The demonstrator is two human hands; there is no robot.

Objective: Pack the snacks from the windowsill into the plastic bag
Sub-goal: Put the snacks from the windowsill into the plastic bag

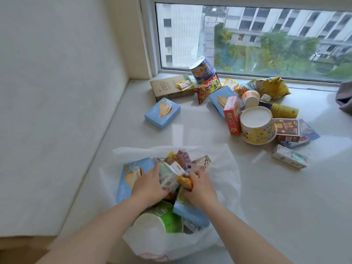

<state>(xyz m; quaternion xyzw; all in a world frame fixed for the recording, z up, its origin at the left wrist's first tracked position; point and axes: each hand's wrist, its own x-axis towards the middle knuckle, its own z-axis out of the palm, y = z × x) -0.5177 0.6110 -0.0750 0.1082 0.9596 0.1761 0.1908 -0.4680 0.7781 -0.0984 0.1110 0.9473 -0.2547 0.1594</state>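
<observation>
Head view: both hands are down in the plastic bag (224, 180) on the windowsill (200, 130).
Left hand (150, 184): fingers closed on a small carton (171, 173).
Right hand (202, 187): fingers pinching an orange packet (185, 181).
Advice: seat them flat beside the green cup (165, 219).
Remaining snacks (255, 119): still piled by the window.

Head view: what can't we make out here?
- Plastic bag contents: lower layers hidden by the top snacks and both hands.
- Left hand and right hand: fingertips buried among packs, grip unclear.
- Grey object: cut off by right edge.
- Package print: too blurred to read.
</observation>
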